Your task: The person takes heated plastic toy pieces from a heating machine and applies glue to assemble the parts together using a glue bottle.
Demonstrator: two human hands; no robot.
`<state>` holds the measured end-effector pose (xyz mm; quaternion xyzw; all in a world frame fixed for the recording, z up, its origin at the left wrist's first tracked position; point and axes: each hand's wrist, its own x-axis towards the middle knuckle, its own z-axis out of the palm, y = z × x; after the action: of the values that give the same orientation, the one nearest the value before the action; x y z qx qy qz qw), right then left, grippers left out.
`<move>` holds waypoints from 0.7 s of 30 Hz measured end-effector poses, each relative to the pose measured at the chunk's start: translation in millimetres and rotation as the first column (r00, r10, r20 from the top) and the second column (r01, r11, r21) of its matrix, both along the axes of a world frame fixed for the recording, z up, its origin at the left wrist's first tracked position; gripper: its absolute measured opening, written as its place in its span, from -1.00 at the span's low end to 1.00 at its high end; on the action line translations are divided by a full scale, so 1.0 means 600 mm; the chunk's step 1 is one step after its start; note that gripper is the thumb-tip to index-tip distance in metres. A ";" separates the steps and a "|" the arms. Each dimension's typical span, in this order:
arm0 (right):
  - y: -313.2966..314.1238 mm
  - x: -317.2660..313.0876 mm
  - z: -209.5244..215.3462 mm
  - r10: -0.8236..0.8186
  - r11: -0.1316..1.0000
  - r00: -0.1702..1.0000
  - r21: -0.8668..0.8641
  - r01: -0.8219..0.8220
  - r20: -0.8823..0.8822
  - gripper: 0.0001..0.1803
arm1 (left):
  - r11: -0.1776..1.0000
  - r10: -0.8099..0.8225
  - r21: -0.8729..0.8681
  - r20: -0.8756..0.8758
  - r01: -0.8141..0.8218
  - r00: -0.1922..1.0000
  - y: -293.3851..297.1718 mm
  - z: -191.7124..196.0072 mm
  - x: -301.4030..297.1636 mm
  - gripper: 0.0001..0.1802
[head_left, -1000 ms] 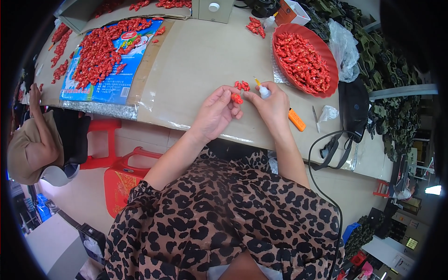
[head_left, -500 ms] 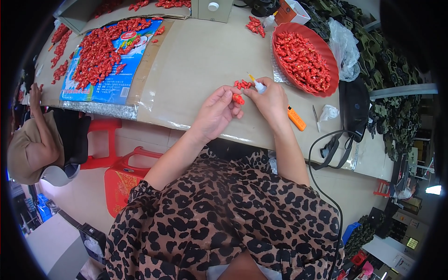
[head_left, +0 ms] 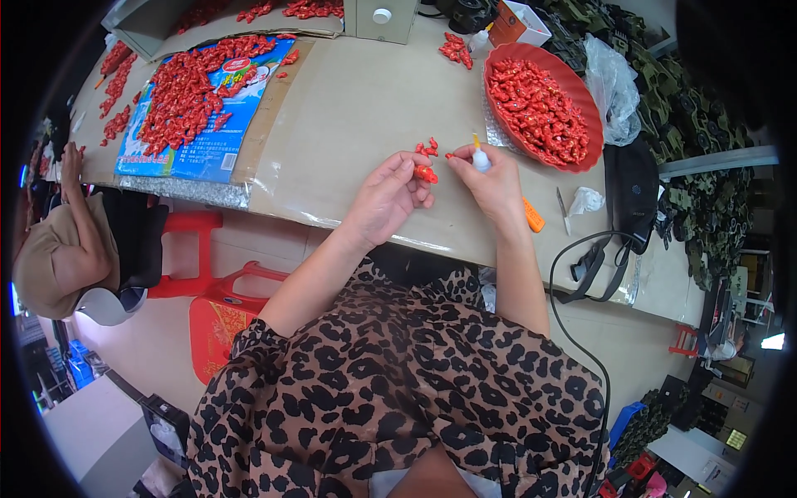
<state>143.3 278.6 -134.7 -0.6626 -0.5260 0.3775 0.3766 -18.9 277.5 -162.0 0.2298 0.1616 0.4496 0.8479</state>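
My left hand (head_left: 388,195) pinches a small red plastic piece (head_left: 426,173) between thumb and fingers above the table edge. My right hand (head_left: 496,184) grips a small white glue bottle (head_left: 481,159) with a yellow nozzle pointing up and away; a tiny red piece (head_left: 449,155) sits at its fingertips. A few more loose red pieces (head_left: 427,148) lie on the brown table (head_left: 357,108) just beyond both hands. The two hands are close together, almost touching.
A red oval basin (head_left: 506,58) full of red pieces stands at the right. More red pieces lie heaped on a blue printed sheet (head_left: 195,158) at the left. An orange cutter (head_left: 533,217), a black cable (head_left: 573,274), red stools (head_left: 217,311) and another person (head_left: 58,249) are nearby.
The right hand has tilted the glue bottle a little and shifted slightly right. The left hand keeps the red piece in much the same place.
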 end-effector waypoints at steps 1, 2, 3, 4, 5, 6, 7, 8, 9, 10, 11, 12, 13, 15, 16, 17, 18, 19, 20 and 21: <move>-0.006 -0.002 0.000 -0.009 1.000 0.969 0.005 0.011 -0.249 -0.83 | 1.000 0.004 -0.001 0.001 -0.004 1.000 0.001 0.000 -0.003 -0.80; -0.014 -0.004 0.004 -0.010 1.000 0.969 0.003 0.011 -0.247 -0.83 | 1.000 -0.011 0.020 -0.008 0.011 1.000 0.002 0.000 -0.004 -0.80; -0.021 -0.007 0.010 -0.016 1.000 0.922 0.003 0.019 -0.387 -0.84 | 0.999 -0.025 0.041 -0.018 0.026 1.000 0.004 0.000 -0.004 -0.80; -0.028 -0.009 0.013 -0.022 1.000 0.854 0.002 0.027 -0.519 -0.85 | 0.999 -0.025 0.040 -0.016 0.025 1.000 0.005 0.001 -0.005 -0.80; -0.034 -0.011 0.013 -0.021 1.000 0.854 0.001 0.025 -0.519 -0.85 | 0.998 -0.028 0.063 -0.033 0.030 0.999 0.005 0.001 -0.007 -0.81; -0.039 -0.012 0.012 -0.014 1.000 0.838 0.012 0.025 -0.546 -0.85 | 0.996 -0.031 0.087 -0.050 0.035 0.998 0.006 0.002 -0.009 -0.81; -0.043 -0.014 0.011 -0.008 0.999 0.821 0.023 0.025 -0.572 -0.84 | 0.996 -0.029 0.087 -0.050 0.034 0.998 0.006 0.002 -0.012 -0.81; -0.046 -0.017 0.013 -0.009 0.999 0.821 0.022 0.027 -0.571 -0.84 | 0.994 -0.027 0.108 -0.058 0.034 0.998 0.006 0.001 -0.013 -0.81; -0.047 -0.024 0.016 -0.018 0.997 0.821 0.056 0.061 -0.571 -0.84 | 0.991 -0.025 0.130 -0.066 0.034 0.997 0.006 0.001 -0.014 -0.81; -0.049 -0.027 0.018 -0.027 0.991 0.820 0.091 0.096 -0.571 -0.84 | 0.991 -0.027 0.129 -0.065 0.035 0.998 0.005 0.001 -0.013 -0.81; -0.050 -0.025 0.015 -0.028 0.992 0.820 0.088 0.095 -0.572 -0.84 | 0.990 -0.022 0.136 -0.081 0.033 0.996 0.004 0.000 -0.013 -0.81; -0.052 -0.022 0.012 -0.021 0.993 0.816 0.083 0.084 -0.578 -0.84 | 0.989 -0.018 0.143 -0.097 0.032 0.995 0.003 0.000 -0.013 -0.82; -0.053 -0.019 0.009 -0.014 0.994 0.811 0.078 0.074 -0.584 -0.85 | 0.990 -0.017 0.141 -0.098 0.031 0.995 0.002 -0.001 -0.012 -0.82; -0.058 -0.021 0.011 -0.001 0.992 0.812 0.102 0.074 -0.584 -0.86 | 0.986 -0.036 0.158 -0.108 0.053 0.993 0.000 -0.002 -0.010 -0.82; -0.059 -0.022 0.011 0.013 0.989 0.811 0.125 0.074 -0.585 -0.88 | 0.986 -0.037 0.157 -0.108 0.054 0.994 0.000 -0.003 -0.009 -0.82; -0.059 -0.023 0.011 0.013 0.989 0.811 0.125 0.075 -0.584 -0.88 | 0.985 -0.034 0.167 -0.111 0.053 0.993 0.000 -0.004 -0.008 -0.82; -0.060 -0.024 0.010 0.055 0.984 0.825 0.171 0.051 -0.562 -0.90 | 0.983 -0.031 0.176 -0.116 0.052 0.993 0.000 -0.004 -0.007 -0.82; -0.060 -0.024 0.010 0.097 0.976 0.837 0.216 0.026 -0.538 -0.91 | 0.983 -0.032 0.175 -0.116 0.053 0.993 0.000 -0.005 -0.006 -0.82; -0.060 -0.025 0.009 0.096 0.976 0.838 0.215 0.026 -0.538 -0.91 | 0.983 -0.028 0.178 -0.113 0.048 0.993 0.000 -0.005 -0.005 -0.82; -0.059 -0.025 0.009 0.100 0.973 0.841 0.227 0.028 -0.532 -0.92 | 0.983 -0.025 0.180 -0.110 0.044 0.994 0.001 -0.006 -0.004 -0.81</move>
<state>128.2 243.0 -129.1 -0.4723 -0.4505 0.4934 0.5749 -21.5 277.9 -165.6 0.3330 0.1614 0.4347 0.8210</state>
